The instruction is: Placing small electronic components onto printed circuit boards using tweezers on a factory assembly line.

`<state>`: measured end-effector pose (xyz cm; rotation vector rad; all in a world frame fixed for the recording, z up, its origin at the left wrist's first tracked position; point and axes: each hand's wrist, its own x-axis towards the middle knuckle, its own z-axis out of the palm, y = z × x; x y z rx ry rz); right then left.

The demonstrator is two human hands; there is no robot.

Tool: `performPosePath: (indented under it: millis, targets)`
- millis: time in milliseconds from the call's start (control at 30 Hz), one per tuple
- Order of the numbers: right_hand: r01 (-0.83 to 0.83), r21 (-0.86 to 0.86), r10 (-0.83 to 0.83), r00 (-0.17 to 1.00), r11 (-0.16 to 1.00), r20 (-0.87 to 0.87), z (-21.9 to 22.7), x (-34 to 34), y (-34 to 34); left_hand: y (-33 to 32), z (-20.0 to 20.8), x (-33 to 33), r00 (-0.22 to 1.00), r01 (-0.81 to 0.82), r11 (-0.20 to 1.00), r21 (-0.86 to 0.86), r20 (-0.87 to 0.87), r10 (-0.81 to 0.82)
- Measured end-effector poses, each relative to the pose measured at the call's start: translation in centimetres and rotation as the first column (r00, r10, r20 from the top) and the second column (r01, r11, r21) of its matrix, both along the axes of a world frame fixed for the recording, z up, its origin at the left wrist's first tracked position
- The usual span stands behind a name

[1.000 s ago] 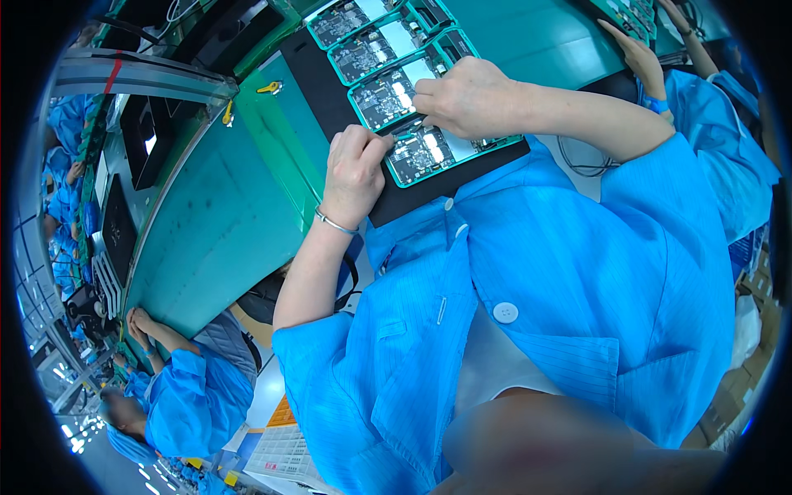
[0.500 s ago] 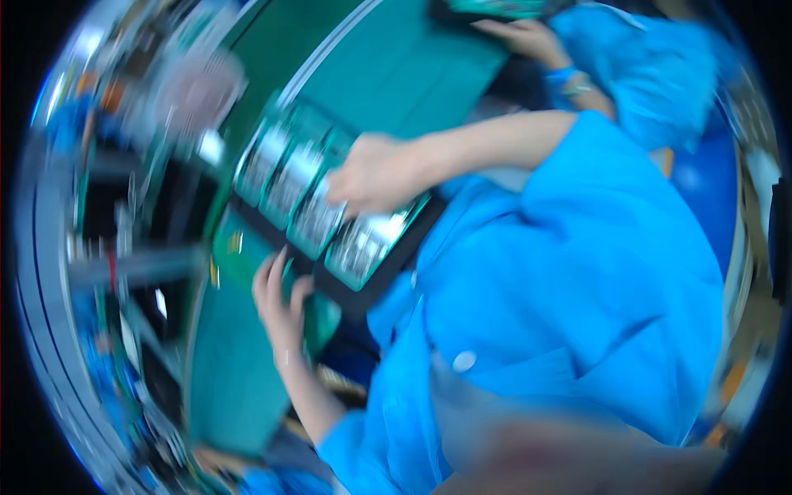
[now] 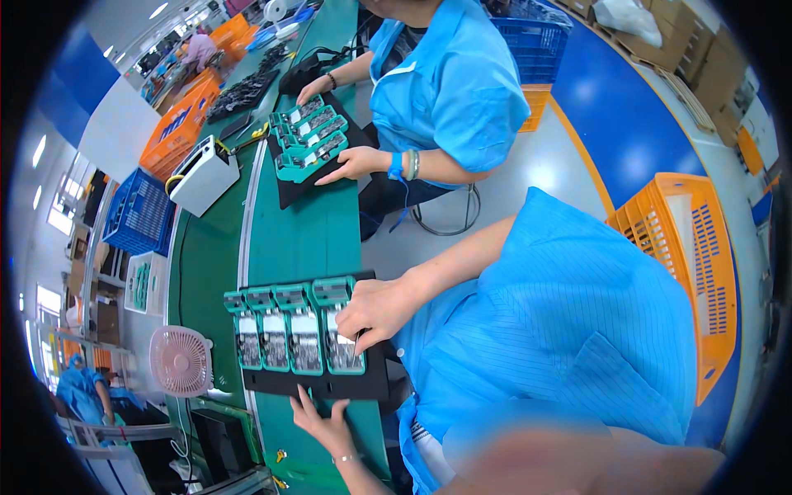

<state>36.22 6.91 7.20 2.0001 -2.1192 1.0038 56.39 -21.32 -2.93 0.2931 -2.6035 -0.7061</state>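
A black tray [image 3: 318, 384] on the green bench holds a row of several green plastic cases [image 3: 290, 294] with circuit boards [image 3: 304, 346] inside. Over the case nearest my body is my right hand [image 3: 379, 313], its fingers closed in a pinch. A thin dark sliver shows beneath the fingertips, too small to name. My left hand [image 3: 326, 425] rests by the tray's lower edge, fingers spread, holding nothing.
A co-worker's hands hold a similar tray of green cases [image 3: 309, 132] farther up the bench [image 3: 285, 239]. A pink fan [image 3: 181, 361] and a white box-shaped device [image 3: 205, 176] stand along the bench's left side. An orange crate [image 3: 668, 272] is at the right.
The view has turned and steadied, bringing the co-worker's tray into sight. My right hand is now over the case nearest my body. My left hand stays spread by the tray's lower edge.
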Motion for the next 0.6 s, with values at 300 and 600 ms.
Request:
performPosePath:
  millis: [300, 600]
  targets:
    - [0.063, -0.019, -0.057, 0.976, 0.998, 0.211, 0.1, 19.3, -5.7, 0.6, 1.3, -0.2, 0.973, 0.167, 0.986, -0.004, -0.163, -0.165]
    - [0.302, -0.021, -0.171, 0.595, 0.953, 0.785, -4.2, 17.1, -17.0, -6.8, 6.3, 1.3, 0.891, 0.094, 0.803, 0.588, -0.410, 0.196]
